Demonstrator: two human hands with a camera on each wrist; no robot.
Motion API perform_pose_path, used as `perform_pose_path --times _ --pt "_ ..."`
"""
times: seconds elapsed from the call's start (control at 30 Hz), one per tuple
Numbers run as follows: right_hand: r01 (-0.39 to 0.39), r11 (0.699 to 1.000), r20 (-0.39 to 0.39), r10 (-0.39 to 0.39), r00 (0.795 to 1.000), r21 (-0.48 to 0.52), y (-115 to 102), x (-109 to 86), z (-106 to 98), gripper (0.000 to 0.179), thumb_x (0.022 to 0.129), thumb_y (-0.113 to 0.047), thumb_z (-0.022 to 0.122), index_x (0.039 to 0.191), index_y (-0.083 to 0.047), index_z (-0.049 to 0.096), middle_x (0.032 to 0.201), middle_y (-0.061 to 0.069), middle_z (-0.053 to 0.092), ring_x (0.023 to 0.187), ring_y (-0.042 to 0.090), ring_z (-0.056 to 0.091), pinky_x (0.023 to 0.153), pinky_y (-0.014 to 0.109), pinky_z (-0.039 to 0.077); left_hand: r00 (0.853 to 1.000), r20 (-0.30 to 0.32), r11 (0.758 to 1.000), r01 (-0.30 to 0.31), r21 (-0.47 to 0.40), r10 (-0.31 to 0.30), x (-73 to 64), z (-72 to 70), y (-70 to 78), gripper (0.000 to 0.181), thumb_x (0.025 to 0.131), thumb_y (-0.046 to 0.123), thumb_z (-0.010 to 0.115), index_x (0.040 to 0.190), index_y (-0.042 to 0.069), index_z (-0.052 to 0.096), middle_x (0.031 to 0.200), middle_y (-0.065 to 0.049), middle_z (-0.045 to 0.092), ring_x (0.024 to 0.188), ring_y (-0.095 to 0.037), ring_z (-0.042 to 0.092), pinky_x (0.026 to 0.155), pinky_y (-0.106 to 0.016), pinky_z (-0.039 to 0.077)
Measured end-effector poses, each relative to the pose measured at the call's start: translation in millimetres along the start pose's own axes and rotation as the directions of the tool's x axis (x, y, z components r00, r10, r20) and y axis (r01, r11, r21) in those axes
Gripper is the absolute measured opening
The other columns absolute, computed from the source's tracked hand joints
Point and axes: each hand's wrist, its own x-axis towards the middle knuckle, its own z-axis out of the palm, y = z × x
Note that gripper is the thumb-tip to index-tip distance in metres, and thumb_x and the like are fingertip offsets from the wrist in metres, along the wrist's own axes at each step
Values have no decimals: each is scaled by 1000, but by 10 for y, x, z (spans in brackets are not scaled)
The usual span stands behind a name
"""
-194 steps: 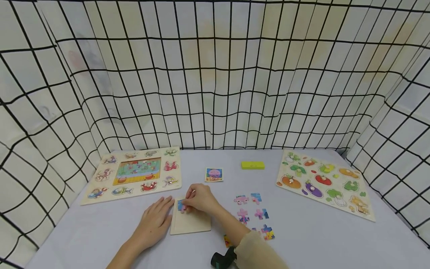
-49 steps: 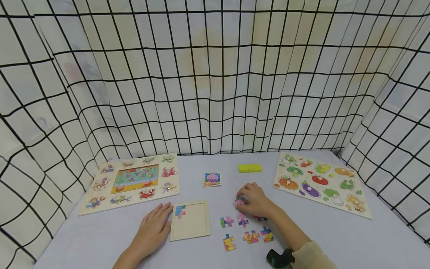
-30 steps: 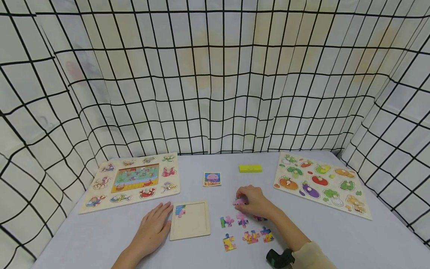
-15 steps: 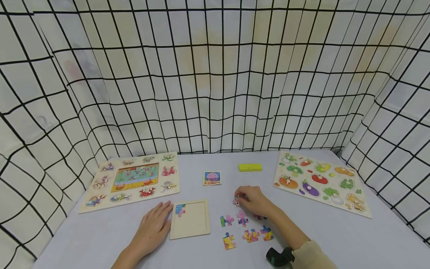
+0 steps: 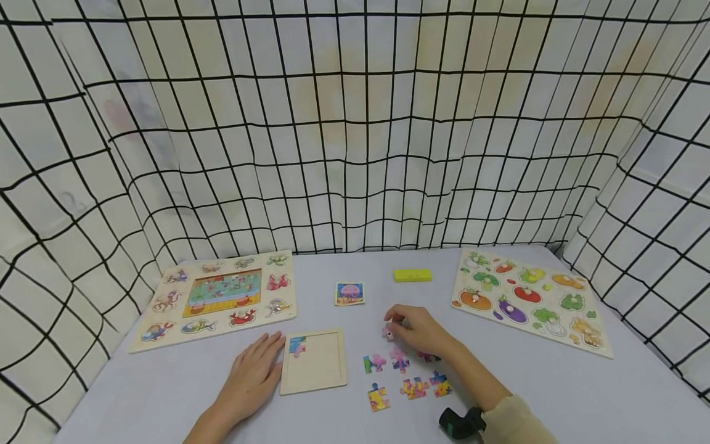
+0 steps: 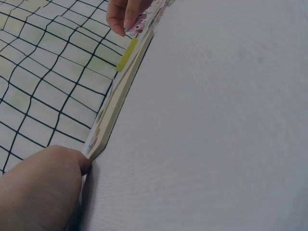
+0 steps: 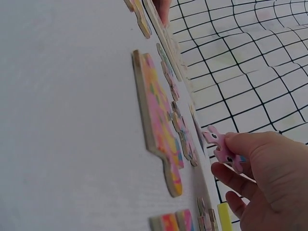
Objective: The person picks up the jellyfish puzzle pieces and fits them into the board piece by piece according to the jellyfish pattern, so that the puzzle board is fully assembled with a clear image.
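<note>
My left hand [image 5: 252, 376] lies flat on the table, fingers extended, its fingertips at the left edge of a square wooden puzzle tray [image 5: 318, 370]. One blue-and-pink jigsaw piece [image 5: 297, 346] sits in the tray's upper left corner. Right of the tray, my right hand [image 5: 418, 330] pinches a pink jigsaw piece with eyes [image 7: 221, 147] between thumb and fingers, tilted and raised off the table. Several loose jigsaw pieces [image 5: 378, 398] lie below that hand, one partly hidden by it. In the left wrist view, the tray's edge [image 6: 120, 96] shows beside the left thumb.
A small jellyfish picture card [image 5: 350, 294] and a yellow block [image 5: 412, 275] lie farther back. A sea-animal board [image 5: 285, 265] stands back left, a vegetable board [image 5: 577, 333] back right. Black-grid netting [image 5: 355, 179] encloses the table's back and sides.
The right hand has left the corner piece in the tray, moved right to the loose pieces and picked up the pink piece, tilting it over the last second. The left hand stays beside the tray.
</note>
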Motion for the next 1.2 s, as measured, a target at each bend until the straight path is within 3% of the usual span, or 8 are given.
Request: perform_pose_path --times 0.33,0.73,1.2 --pt "30 999 -18 -29 999 29 -56 40 -40 13 90 -16 59 101 -10 62 84 -13 58 79 6 53 80 32 48 1000 -6 1000 -4 -5 4 11 -7 12 47 90 18 53 133 0 44 140 -15 39 131 -36 27 100 -58 20" --pt "69 995 -6 -69 998 75 -224 190 -45 15 89 -14 60 101 -5 62 81 -12 59 71 6 53 70 24 47 1000 5 1000 0 2 0 -1 -9 3 47 91 19 53 134 1 44 141 -15 39 132 -36 26 100 -59 20" --pt "142 988 30 -145 989 64 -462 416 154 14 89 -13 60 100 -4 61 80 -9 60 70 4 53 67 22 47 1000 9 1000 4 -3 -4 -9 -5 12 48 91 19 53 134 0 44 141 -14 38 132 -36 26 101 -58 20"
